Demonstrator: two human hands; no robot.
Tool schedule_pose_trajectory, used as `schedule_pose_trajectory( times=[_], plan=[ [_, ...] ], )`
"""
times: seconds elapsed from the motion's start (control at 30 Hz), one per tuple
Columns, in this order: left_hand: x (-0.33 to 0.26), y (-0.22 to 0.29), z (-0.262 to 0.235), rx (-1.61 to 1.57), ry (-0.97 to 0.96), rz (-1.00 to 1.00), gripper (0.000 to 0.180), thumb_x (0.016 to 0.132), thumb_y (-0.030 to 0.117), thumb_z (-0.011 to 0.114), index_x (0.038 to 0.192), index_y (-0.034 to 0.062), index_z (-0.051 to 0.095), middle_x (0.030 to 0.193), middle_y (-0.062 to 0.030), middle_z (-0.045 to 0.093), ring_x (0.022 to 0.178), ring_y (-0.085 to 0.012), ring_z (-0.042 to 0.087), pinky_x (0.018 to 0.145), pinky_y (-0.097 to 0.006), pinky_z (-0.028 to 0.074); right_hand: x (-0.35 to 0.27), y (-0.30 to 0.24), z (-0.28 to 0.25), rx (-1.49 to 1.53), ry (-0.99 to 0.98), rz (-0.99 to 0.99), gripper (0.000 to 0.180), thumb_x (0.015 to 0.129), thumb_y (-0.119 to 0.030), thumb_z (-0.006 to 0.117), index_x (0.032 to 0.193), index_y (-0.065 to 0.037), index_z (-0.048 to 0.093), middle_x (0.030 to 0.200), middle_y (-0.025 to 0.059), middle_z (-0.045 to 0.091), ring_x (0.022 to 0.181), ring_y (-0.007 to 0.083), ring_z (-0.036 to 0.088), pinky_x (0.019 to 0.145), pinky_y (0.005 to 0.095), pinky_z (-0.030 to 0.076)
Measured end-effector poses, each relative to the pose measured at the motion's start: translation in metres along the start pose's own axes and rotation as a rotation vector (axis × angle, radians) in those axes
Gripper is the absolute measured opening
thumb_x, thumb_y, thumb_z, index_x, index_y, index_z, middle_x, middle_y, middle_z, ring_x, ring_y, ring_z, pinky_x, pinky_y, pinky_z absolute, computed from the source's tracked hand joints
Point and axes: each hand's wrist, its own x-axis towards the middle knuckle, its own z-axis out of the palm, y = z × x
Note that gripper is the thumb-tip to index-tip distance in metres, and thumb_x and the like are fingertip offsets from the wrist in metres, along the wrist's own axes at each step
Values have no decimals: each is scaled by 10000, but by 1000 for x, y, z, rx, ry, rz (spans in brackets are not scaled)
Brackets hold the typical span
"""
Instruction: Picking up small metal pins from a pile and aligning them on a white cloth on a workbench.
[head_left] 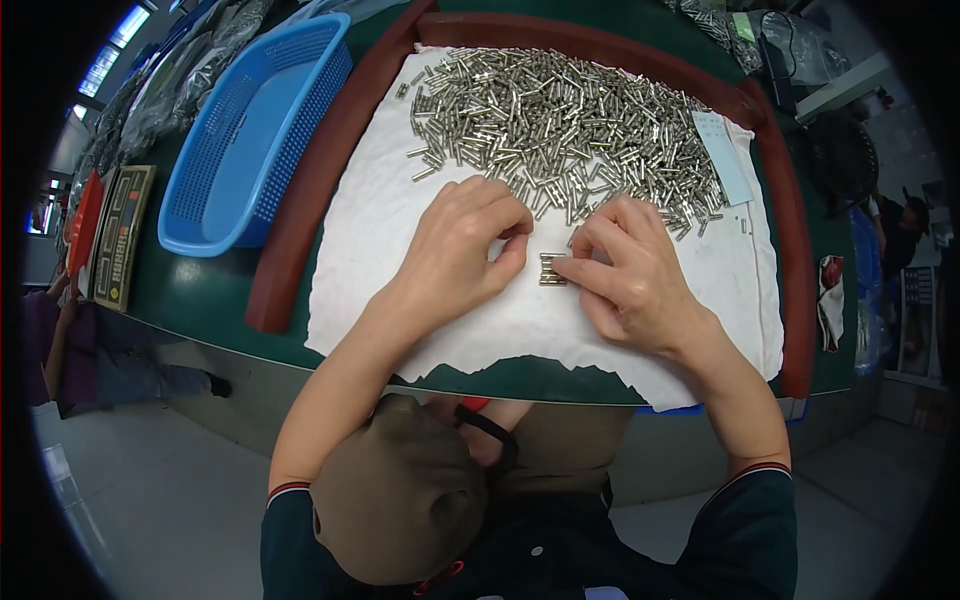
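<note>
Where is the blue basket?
In the head view the blue basket sits on the green table at the upper left, just outside the brown frame around the white cloth, left of the pile of metal pins.

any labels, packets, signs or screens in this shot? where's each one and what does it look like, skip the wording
Paper slip: pale blue-white rectangle, on the white cloth at the right edge of the metal pins.
Printed card: dark rectangular panel with pale border and red marks, flat on the green table, left of the blue basket.
Clear plastic bags: crumpled, top right; more at top left, contents unclear.
No screens visible.
</note>
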Motion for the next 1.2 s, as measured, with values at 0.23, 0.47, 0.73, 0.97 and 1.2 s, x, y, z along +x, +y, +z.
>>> schedule_pose_trajectory(
  times=[0.23,0.47,0.73,0.97,1.2],
  plan=[
    [-1,-2,-1,5,15,35,109,713,-14,656,805,30,620,752,-61,596,710,-237,558,650,-345,440,1,-2,-5,92,-10,-27,144,558,-29,653,698,-51,626,791,51,510,829,252,514,798,384,415],
    [-1,-1,-1,1,4,16,110,719,-12,654,819,27,631,769,-70,601,710,-241,555,651,-349,445,0,-2,-4,172,-38,-80,143,546,-39,651,686,-49,626,784,52,513,826,250,520,786,382,417],
    [-1,-1,0,2,5,23,105,726,-18,646,822,23,636,771,-74,598,701,-242,550,643,-350,446,0,0,-3,119,-26,-49,147,559,-39,646,705,-45,641,786,53,510,826,251,516,778,378,419],
    [-1,-2,0,-6,4,19,99,725,-24,643,815,19,639,766,-77,598,701,-242,552,626,-346,446,-1,4,-2,90,-26,-35,241,559,-36,635,796,-59,675,793,41,520,822,250,514,749,381,413],
    [0,0,-1,-5,-2,4,102,726,-25,644,821,13,641,777,-79,606,707,-239,556,623,-341,450,-1,5,-1,80,-14,-27,312,556,-20,622,856,-63,696,788,41,530,800,249,518,718,372,406]
  ],
)
